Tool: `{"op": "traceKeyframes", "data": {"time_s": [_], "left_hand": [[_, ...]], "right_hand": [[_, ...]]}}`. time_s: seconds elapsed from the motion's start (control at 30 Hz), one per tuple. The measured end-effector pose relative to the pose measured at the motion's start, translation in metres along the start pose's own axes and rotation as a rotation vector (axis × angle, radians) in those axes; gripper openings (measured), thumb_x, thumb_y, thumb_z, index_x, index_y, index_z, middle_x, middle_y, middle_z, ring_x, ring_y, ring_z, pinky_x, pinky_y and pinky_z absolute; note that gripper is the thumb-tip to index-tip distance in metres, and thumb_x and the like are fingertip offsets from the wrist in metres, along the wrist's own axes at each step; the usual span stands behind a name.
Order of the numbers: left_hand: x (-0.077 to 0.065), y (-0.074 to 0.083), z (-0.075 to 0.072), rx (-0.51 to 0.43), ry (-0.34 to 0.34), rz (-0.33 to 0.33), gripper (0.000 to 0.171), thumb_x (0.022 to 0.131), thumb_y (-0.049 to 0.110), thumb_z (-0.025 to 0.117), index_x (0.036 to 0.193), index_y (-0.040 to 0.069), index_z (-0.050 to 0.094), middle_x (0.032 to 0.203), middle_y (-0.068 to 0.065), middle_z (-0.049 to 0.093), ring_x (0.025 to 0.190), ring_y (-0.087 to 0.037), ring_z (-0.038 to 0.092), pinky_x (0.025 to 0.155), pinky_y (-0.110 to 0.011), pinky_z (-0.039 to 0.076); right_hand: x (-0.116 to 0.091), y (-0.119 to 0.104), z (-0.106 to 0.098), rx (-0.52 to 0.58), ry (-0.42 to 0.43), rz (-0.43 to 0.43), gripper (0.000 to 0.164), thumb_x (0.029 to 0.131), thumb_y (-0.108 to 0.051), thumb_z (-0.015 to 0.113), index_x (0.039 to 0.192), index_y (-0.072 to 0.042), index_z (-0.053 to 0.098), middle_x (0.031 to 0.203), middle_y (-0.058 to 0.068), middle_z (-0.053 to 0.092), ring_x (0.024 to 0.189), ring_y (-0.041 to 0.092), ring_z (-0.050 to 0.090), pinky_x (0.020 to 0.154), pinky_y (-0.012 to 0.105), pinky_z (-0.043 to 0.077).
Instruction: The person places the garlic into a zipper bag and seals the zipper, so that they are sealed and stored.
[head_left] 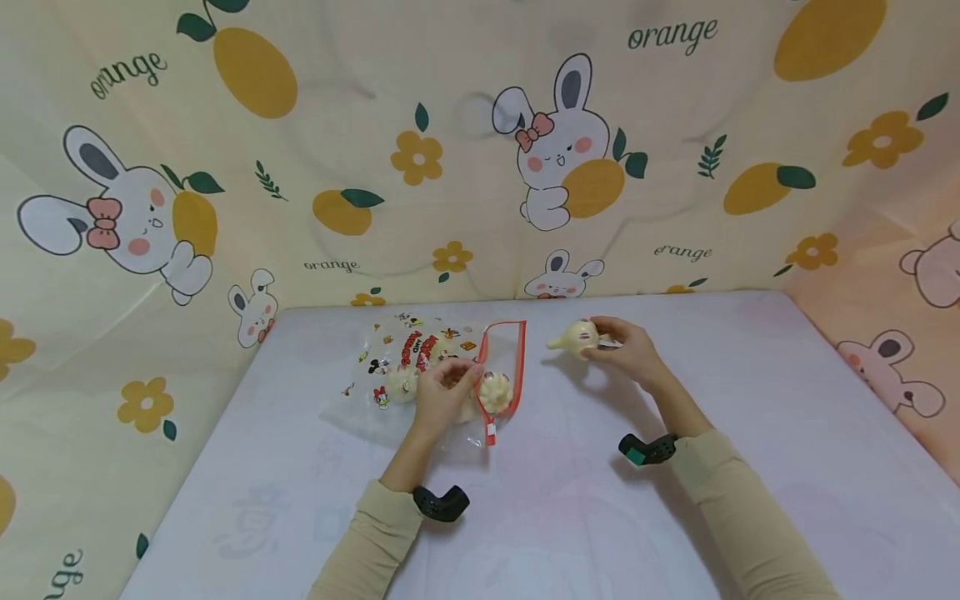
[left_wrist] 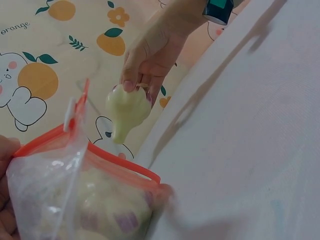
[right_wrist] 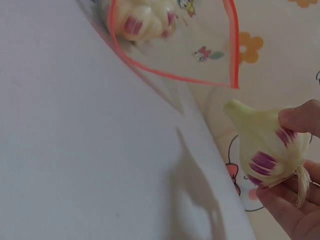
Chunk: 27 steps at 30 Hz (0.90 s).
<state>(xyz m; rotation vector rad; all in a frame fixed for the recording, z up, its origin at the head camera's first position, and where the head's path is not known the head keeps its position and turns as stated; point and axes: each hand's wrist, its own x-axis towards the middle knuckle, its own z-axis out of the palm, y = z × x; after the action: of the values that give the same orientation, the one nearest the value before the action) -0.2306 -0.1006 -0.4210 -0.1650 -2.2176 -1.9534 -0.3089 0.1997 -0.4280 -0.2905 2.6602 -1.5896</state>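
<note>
My right hand [head_left: 628, 354] holds a garlic bulb [head_left: 579, 339] over the table, to the right of a clear zip bag [head_left: 378, 408]. In the right wrist view the bulb [right_wrist: 270, 140] shows purple streaks, a pale stem toward the bag and stringy roots by the fingers. My left hand [head_left: 438, 400] pinches the bag near its red-edged mouth, which gapes toward the right. Inside lie more garlic bulbs, one [head_left: 495, 392] just within the mouth and another [head_left: 402, 383] farther left. Part of the bag's contents is hidden behind my left hand.
The table [head_left: 585, 517] has a pale cloth cover. Behind it hangs a cream curtain [head_left: 465, 75] printed with rabbits and oranges. A white zip slider [head_left: 491, 430] sits at the near end of the bag's red edge. Black devices are strapped to both wrists.
</note>
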Motion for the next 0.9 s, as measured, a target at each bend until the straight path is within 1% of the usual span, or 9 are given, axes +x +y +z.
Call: {"op": "traceKeyframes", "data": {"time_s": [0.1,0.13,0.23,0.33,0.5,0.7,0.73,0.83,0.9], "left_hand": [[0.005,-0.012,0.001,-0.003,0.004,-0.001,0.018,0.088,0.006,0.068,0.098,-0.008,0.067,0.098,-0.03,0.067,0.072,0.003,0.055,0.067,-0.011,0.045],[0.005,-0.013,0.001,-0.004,0.007,0.001,0.018,0.088,0.007,0.068,0.098,-0.008,0.067,0.098,-0.03,0.068,0.072,0.003,0.056,0.066,-0.011,0.045],[0.006,-0.016,0.001,-0.01,0.015,0.017,0.017,0.087,0.008,0.069,0.096,-0.006,0.068,0.096,-0.029,0.068,0.07,0.002,0.056,0.065,-0.011,0.045],[0.006,-0.017,0.001,-0.008,0.019,0.031,0.016,0.087,0.009,0.07,0.095,-0.004,0.069,0.094,-0.027,0.069,0.07,0.002,0.057,0.065,-0.011,0.045],[0.005,-0.017,0.001,0.01,0.024,0.05,0.015,0.087,0.009,0.07,0.093,-0.004,0.069,0.092,-0.026,0.069,0.07,0.001,0.057,0.065,-0.012,0.046],[0.005,-0.016,0.001,0.018,0.028,0.04,0.015,0.086,0.01,0.07,0.093,-0.003,0.069,0.092,-0.024,0.069,0.07,0.001,0.056,0.065,-0.012,0.046],[0.005,-0.017,0.001,0.016,0.028,0.039,0.015,0.086,0.011,0.071,0.093,-0.003,0.069,0.092,-0.024,0.069,0.07,0.001,0.056,0.065,-0.012,0.046],[0.006,-0.019,0.002,0.004,0.028,0.044,0.016,0.086,0.01,0.071,0.093,-0.004,0.069,0.092,-0.026,0.069,0.069,0.001,0.056,0.064,-0.012,0.045],[0.006,-0.019,0.002,-0.002,0.029,0.05,0.016,0.086,0.01,0.071,0.093,-0.004,0.069,0.092,-0.027,0.069,0.068,0.002,0.057,0.064,-0.012,0.045]], "right_hand": [[-0.001,-0.001,0.004,0.002,-0.005,-0.004,0.06,0.083,-0.013,0.074,0.136,0.003,0.049,0.137,0.026,0.054,0.123,0.037,0.051,0.102,0.041,0.044],[-0.002,-0.001,0.005,0.007,-0.007,-0.004,0.059,0.083,-0.012,0.074,0.135,0.002,0.05,0.137,0.026,0.055,0.122,0.036,0.052,0.1,0.036,0.046],[-0.002,-0.001,0.01,0.018,-0.014,-0.008,0.059,0.083,-0.012,0.074,0.135,0.003,0.05,0.137,0.025,0.055,0.119,0.03,0.054,0.092,0.02,0.051],[-0.003,-0.001,0.014,0.043,-0.016,-0.011,0.058,0.082,-0.01,0.075,0.134,0.003,0.051,0.136,0.024,0.056,0.114,0.02,0.055,0.086,0.012,0.051],[-0.005,-0.004,0.022,0.071,-0.018,-0.03,0.059,0.08,-0.009,0.076,0.133,0.003,0.052,0.135,0.024,0.057,0.103,0.005,0.055,0.086,0.013,0.052],[-0.007,-0.006,0.03,0.092,-0.036,-0.033,0.059,0.08,-0.009,0.077,0.133,0.003,0.053,0.135,0.024,0.057,0.099,0.0,0.054,0.086,0.013,0.052],[-0.007,-0.007,0.031,0.095,-0.038,-0.034,0.059,0.08,-0.008,0.077,0.133,0.003,0.053,0.135,0.024,0.057,0.099,0.0,0.055,0.086,0.014,0.053],[-0.009,-0.009,0.035,0.111,-0.042,-0.047,0.059,0.079,-0.007,0.077,0.132,0.004,0.053,0.134,0.025,0.057,0.099,-0.002,0.055,0.091,0.024,0.055],[-0.009,-0.01,0.038,0.128,-0.046,-0.062,0.059,0.079,-0.005,0.076,0.132,0.005,0.052,0.134,0.026,0.057,0.097,-0.004,0.056,0.092,0.027,0.055]]}}
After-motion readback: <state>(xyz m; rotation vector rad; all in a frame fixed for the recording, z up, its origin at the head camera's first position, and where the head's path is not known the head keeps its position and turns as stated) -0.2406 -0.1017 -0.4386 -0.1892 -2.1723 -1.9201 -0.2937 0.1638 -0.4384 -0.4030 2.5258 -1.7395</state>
